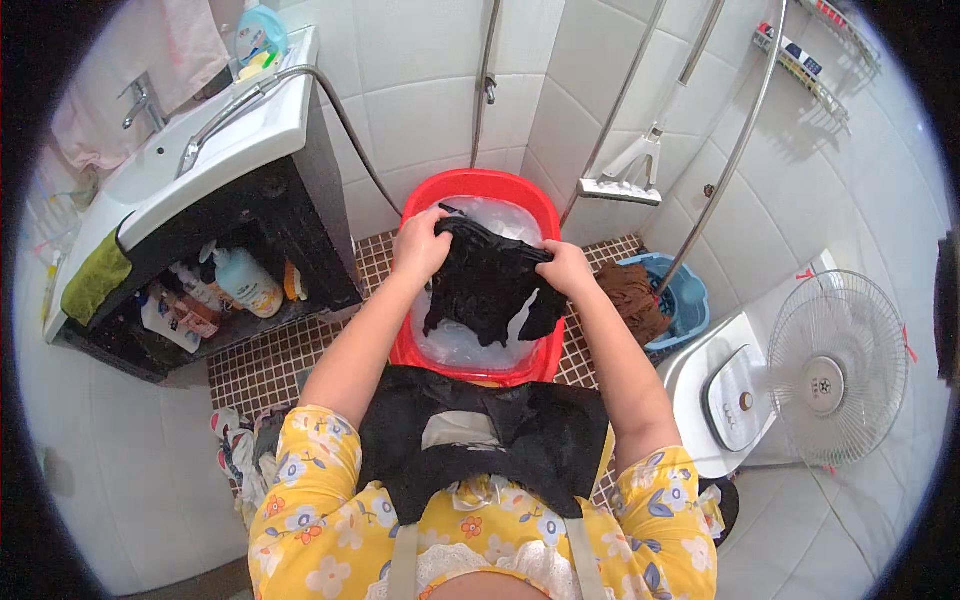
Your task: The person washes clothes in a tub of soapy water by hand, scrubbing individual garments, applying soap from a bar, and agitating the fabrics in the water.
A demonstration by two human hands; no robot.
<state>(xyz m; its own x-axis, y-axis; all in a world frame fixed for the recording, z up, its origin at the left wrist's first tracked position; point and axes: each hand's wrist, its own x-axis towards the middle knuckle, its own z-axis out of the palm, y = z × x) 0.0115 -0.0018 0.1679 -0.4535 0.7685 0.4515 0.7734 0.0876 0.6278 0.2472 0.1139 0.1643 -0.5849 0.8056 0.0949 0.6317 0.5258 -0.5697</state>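
Observation:
A black garment (482,285) is stretched between my two hands over a red basin (405,345) of cloudy, sudsy water (465,345). My left hand (422,246) is closed on the garment's upper left edge, and my right hand (565,268) grips its upper right edge. The cloth hangs down from both grips, with an opening at its lower right. Whether its lower end touches the water I cannot tell. Part of the basin's far side stays visible beyond the cloth.
Left stands a white washbasin (270,125) with a shower head (212,128) on it and bottles below. To the right are a blue bucket (688,310) with brown cloth (630,300), a white lidded appliance (735,400) and a fan (835,375). Clothes (245,450) lie at lower left.

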